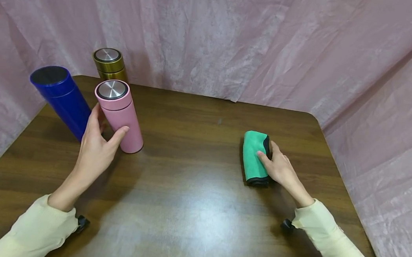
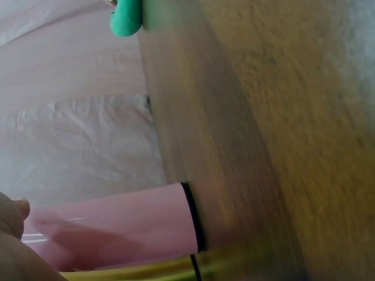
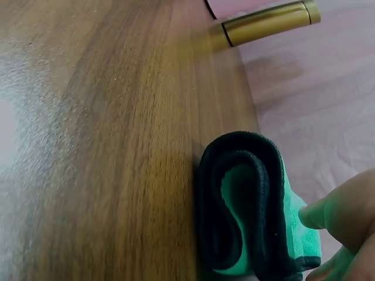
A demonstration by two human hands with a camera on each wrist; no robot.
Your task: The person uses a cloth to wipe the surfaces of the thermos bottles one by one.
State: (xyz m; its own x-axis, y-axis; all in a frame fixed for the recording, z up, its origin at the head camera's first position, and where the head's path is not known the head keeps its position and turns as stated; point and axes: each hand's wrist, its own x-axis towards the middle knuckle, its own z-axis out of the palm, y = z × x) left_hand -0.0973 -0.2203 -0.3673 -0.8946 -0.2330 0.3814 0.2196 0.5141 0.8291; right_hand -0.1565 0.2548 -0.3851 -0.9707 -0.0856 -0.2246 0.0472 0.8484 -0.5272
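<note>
A pink thermos bottle [image 1: 123,117] with a silver lid stands upright on the table at the left. My left hand [image 1: 96,149] grips it, the thumb across its near side and the fingers partly hidden at its left. In the left wrist view the bottle [image 2: 117,225] shows its dark base ring. On the right lies a folded green towel [image 1: 255,157] with black edging. My right hand [image 1: 279,166] holds the towel by its right side, thumb on top. The right wrist view shows the folded end of the towel [image 3: 272,205], with the thumb against its side.
A blue thermos [image 1: 66,104] stands left of the pink one, close to my left fingers. Behind them is a gold thermos [image 1: 110,65] near the table's back edge. Pink curtains [image 1: 211,42] hang behind and beside the brown wooden table [image 1: 191,143].
</note>
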